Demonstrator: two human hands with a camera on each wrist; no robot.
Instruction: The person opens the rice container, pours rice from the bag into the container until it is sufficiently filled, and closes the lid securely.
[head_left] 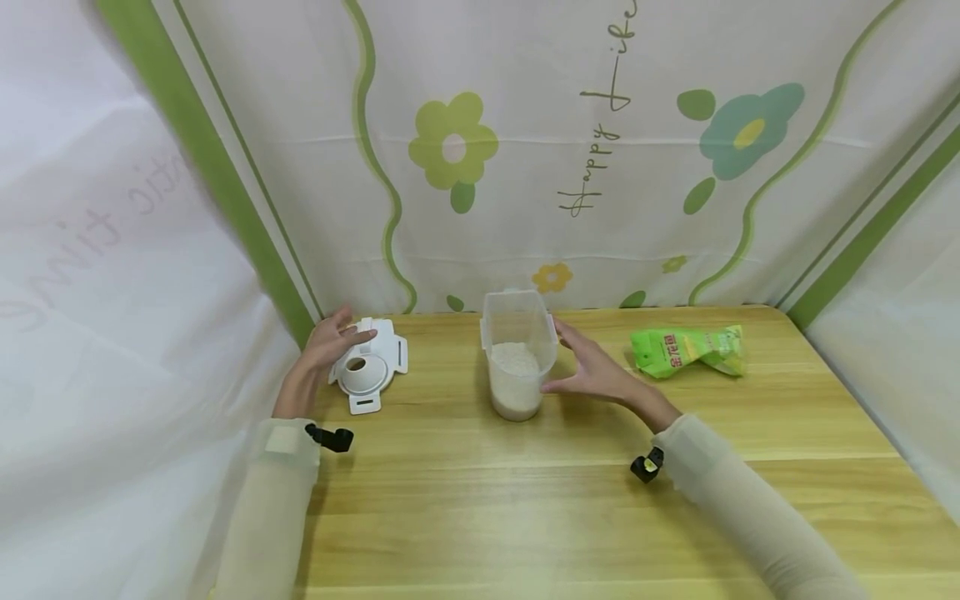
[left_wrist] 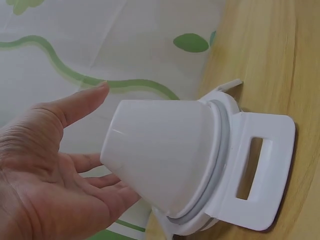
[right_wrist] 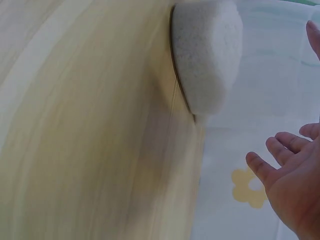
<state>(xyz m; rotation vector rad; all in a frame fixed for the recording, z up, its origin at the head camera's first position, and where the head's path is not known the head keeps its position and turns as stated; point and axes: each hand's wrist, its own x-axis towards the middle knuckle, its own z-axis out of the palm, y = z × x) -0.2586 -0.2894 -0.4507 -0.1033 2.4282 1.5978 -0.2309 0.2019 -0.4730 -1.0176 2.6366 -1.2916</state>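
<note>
A white plastic lid (head_left: 384, 350) with a cone-shaped spout (left_wrist: 160, 150) and slotted side flaps lies on the table at the left. Beside its spout is my left hand (head_left: 327, 346), thumb and fingers apart, with a gap between thumb and spout in the left wrist view. A clear plastic container (head_left: 517, 325) stands upright near the back middle, its lower part filled with white grains (right_wrist: 205, 55) that look like rice. At the container's right side, my right hand (head_left: 596, 367) has its fingers spread, thumb near the wall.
A green snack packet (head_left: 686, 350) lies on the wooden table (head_left: 480, 517) right of the container. Behind the table hangs a white curtain (head_left: 517, 83) with printed flowers, and more curtain closes off the left and right sides.
</note>
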